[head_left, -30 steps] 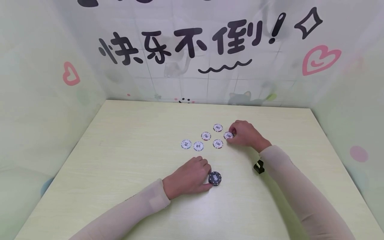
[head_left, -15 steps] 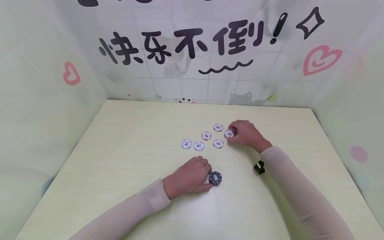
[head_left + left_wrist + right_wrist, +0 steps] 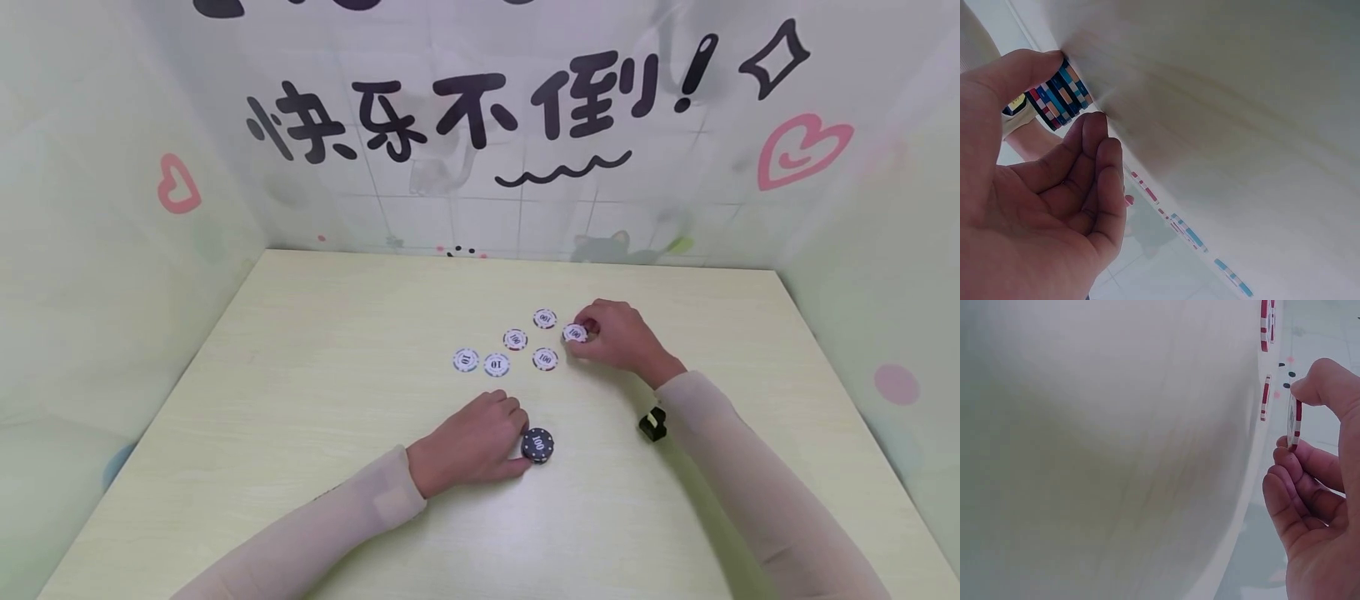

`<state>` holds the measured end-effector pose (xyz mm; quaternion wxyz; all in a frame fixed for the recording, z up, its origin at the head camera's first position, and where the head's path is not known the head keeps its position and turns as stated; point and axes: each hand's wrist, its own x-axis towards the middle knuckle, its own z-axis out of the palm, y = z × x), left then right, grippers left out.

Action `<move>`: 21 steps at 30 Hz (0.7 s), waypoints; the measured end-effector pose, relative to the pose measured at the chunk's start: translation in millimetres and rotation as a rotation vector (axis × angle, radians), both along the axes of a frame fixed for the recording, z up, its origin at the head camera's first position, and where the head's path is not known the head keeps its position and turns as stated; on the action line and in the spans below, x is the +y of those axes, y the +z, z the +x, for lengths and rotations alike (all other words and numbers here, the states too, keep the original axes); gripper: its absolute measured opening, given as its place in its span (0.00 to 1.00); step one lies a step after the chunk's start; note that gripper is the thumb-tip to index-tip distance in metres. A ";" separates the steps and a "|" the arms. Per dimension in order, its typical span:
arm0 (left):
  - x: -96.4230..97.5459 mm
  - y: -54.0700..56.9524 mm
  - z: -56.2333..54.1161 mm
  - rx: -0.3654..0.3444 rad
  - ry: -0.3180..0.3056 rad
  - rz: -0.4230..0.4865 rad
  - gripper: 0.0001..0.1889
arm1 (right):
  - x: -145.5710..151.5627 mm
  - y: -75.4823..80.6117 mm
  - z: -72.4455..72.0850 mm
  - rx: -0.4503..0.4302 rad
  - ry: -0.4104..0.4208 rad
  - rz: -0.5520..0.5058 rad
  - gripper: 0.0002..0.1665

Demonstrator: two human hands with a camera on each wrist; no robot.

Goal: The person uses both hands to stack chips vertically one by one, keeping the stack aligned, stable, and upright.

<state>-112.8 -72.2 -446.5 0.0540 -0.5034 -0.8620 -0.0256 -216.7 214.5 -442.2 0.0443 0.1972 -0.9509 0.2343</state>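
Observation:
My right hand (image 3: 613, 333) pinches a white poker chip (image 3: 575, 333) marked 100 between thumb and fingers. In the right wrist view this chip (image 3: 1295, 422) is held on edge-view, clear of the tabletop, showing a red and white rim. My left hand (image 3: 474, 440) rests on the table with thumb and fingertips around the side of a stack of poker chips (image 3: 537, 446), topped by a dark 100 chip. The left wrist view shows the stack's (image 3: 1060, 95) layered blue, red, orange and black rims, the thumb against it and the curled fingers at its other side.
Three white 100 chips (image 3: 545, 359) lie flat just left of my right hand. Two white 10 chips (image 3: 497, 365) with blue rims lie further left. A small black device (image 3: 652, 423) sits under the right wrist. Printed cloth walls (image 3: 465, 208) enclose the table (image 3: 315, 350).
My right hand has lifted the white 100 chip off the table, shifting slightly up and to the right. My left hand and the stack stay where they were.

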 end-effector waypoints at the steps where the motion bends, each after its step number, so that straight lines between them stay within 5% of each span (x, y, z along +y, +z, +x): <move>1: 0.0 -0.2 -0.1 0.001 0.000 -0.001 0.21 | 0.3 -0.3 0.6 0.004 -0.001 -0.002 0.23; 21: 0.6 -2.1 0.7 -0.008 0.025 0.004 0.20 | -1.5 -2.4 23.1 0.142 0.032 -0.043 0.20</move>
